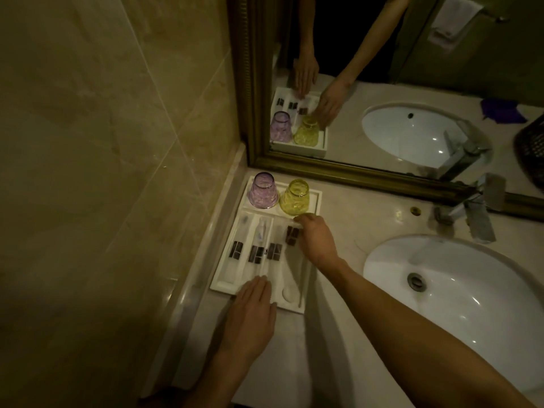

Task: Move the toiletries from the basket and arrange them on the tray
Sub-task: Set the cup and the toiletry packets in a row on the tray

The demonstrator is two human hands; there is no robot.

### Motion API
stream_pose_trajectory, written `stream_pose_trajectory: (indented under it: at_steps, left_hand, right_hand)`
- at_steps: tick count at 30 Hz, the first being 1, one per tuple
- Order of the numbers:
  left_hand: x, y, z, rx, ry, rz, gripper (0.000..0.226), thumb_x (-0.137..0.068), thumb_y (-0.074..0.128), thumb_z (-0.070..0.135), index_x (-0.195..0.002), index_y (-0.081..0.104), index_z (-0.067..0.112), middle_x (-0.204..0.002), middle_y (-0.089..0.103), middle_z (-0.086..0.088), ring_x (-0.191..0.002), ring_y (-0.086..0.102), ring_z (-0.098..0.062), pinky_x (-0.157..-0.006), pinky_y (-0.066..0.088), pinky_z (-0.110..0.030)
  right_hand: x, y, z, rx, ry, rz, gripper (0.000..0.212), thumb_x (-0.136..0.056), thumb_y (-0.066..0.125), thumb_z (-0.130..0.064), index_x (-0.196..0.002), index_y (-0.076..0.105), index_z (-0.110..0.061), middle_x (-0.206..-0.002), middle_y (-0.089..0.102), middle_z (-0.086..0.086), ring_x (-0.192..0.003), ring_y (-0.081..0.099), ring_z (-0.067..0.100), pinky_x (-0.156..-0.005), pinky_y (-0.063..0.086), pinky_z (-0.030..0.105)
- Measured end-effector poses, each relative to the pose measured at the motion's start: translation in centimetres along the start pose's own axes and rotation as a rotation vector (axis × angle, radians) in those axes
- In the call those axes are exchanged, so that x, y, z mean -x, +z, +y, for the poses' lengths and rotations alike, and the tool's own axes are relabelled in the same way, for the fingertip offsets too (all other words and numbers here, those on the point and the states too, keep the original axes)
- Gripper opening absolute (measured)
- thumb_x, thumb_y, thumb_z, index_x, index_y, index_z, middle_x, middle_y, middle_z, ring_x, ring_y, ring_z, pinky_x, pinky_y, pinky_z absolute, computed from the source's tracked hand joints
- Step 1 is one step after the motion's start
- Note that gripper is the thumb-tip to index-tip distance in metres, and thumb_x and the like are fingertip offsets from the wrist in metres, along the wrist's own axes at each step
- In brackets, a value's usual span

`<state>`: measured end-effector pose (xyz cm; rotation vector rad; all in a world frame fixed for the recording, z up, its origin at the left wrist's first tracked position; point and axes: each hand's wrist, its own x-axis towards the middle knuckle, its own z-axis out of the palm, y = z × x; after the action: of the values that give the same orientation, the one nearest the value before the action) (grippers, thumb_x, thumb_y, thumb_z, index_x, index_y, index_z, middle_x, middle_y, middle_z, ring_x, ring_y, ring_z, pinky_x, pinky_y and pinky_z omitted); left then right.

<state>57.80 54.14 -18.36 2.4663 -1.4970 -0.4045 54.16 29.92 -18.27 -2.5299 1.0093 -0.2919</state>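
A white divided tray lies on the counter in the corner by the mirror. Three clear toiletry packets with dark labels lie side by side in its long slots. A fourth packet sits in the right slot, and the fingers of my right hand rest on it. My left hand lies flat with fingers together on the tray's near edge. A purple glass and a yellow glass stand upside down at the tray's far end. A small white round item lies in the near right compartment.
A white oval sink with a chrome tap is to the right. A gold-framed mirror runs along the back. The dark basket shows only in the mirror at the right edge. A tiled wall bounds the left.
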Motion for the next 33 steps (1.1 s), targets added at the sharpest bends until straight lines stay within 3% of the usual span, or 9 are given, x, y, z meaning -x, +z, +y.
stream_pose_trajectory:
  at_steps: [6,9,12,16,18,22,26,30,33]
  left_hand:
    - [-1.8,0.5,2.6,-0.106,0.064,-0.086,0.050,-0.104,0.039,0.036,-0.141,0.055,0.007,-0.153,0.051,-0.012,-0.144,0.042,-0.023,-0.123,0.025,-0.038]
    - [-1.6,0.6,2.6,-0.120,0.091,-0.076,0.037,-0.095,0.060,0.031,-0.121,0.071,0.008,-0.131,0.069,-0.012,-0.128,0.060,-0.025,-0.111,0.045,-0.039]
    - [-2.4,0.2,2.3,-0.075,0.042,0.005,0.025,-0.080,0.079,0.019,-0.102,0.074,0.009,-0.108,0.075,-0.013,-0.102,0.071,-0.026,-0.089,0.058,-0.037]
    - [-4.8,-1.0,2.8,-0.141,-0.128,0.002,0.038,-0.098,0.057,0.030,-0.130,0.057,0.011,-0.132,0.062,-0.012,-0.125,0.053,-0.027,-0.104,0.045,-0.037]
    - [-5.6,-1.1,3.4,-0.198,-0.166,-0.020,0.040,-0.101,0.050,0.026,-0.137,0.050,0.011,-0.141,0.056,-0.013,-0.134,0.045,-0.028,-0.109,0.038,-0.036]
    - [-6.1,-1.0,3.9,-0.184,-0.200,-0.018,0.042,-0.097,0.046,0.009,-0.139,0.046,0.010,-0.136,0.058,-0.013,-0.127,0.050,-0.026,-0.103,0.041,-0.034]
    - [-6.3,-1.4,3.3,0.060,-0.343,0.017,0.040,-0.099,0.051,0.016,-0.139,0.049,0.011,-0.123,0.065,-0.010,-0.110,0.063,-0.022,-0.085,0.050,-0.030]
    - [-6.4,-0.7,3.6,-0.053,-0.249,-0.035,0.055,-0.097,0.057,0.039,-0.141,0.044,0.009,-0.136,0.056,-0.012,-0.122,0.054,-0.024,-0.098,0.046,-0.032]
    - [-6.9,-0.7,4.2,-0.050,-0.293,-0.069,0.037,-0.096,0.054,0.017,-0.132,0.053,0.008,-0.132,0.058,-0.011,-0.117,0.057,-0.023,-0.092,0.048,-0.031]
  right_hand:
    - [0.6,-0.7,1.3,0.066,-0.139,-0.116,0.037,-0.086,0.057,0.000,-0.116,0.073,-0.015,-0.113,0.070,0.012,-0.100,0.060,0.036,-0.080,0.052,0.046]
    - [1.4,-0.1,0.9,0.157,-0.270,-0.184,0.035,-0.091,0.057,-0.014,-0.124,0.069,-0.022,-0.122,0.067,0.006,-0.108,0.058,0.033,-0.079,0.051,0.045]
    - [1.7,0.2,0.5,0.181,-0.237,-0.189,0.035,-0.096,0.054,-0.019,-0.129,0.066,-0.023,-0.131,0.064,0.004,-0.117,0.053,0.032,-0.082,0.045,0.043]
    - [2.0,0.4,0.5,0.253,-0.211,-0.240,0.044,-0.092,0.055,-0.013,-0.133,0.064,-0.025,-0.141,0.058,-0.002,-0.125,0.047,0.031,-0.085,0.039,0.041]
    - [2.1,0.2,0.6,0.279,-0.202,-0.234,0.049,-0.089,0.055,-0.010,-0.135,0.063,-0.025,-0.141,0.059,-0.003,-0.127,0.046,0.030,-0.085,0.037,0.039]
    - [2.1,0.1,1.3,0.277,-0.172,-0.245,0.051,-0.088,0.056,-0.009,-0.135,0.062,-0.027,-0.140,0.059,-0.005,-0.128,0.045,0.028,-0.086,0.036,0.039]
    - [1.9,0.1,1.6,0.230,-0.145,-0.241,0.042,-0.093,0.052,-0.013,-0.130,0.065,-0.028,-0.136,0.062,-0.006,-0.127,0.046,0.026,-0.086,0.037,0.039]
    - [1.8,0.2,1.4,0.161,-0.084,-0.244,0.037,-0.098,0.049,-0.017,-0.129,0.068,-0.025,-0.136,0.063,-0.003,-0.127,0.047,0.028,-0.089,0.040,0.040]
    - [1.9,0.4,1.3,0.155,-0.084,-0.235,0.036,-0.097,0.050,-0.017,-0.127,0.069,-0.025,-0.135,0.064,-0.002,-0.124,0.048,0.029,-0.087,0.042,0.041]
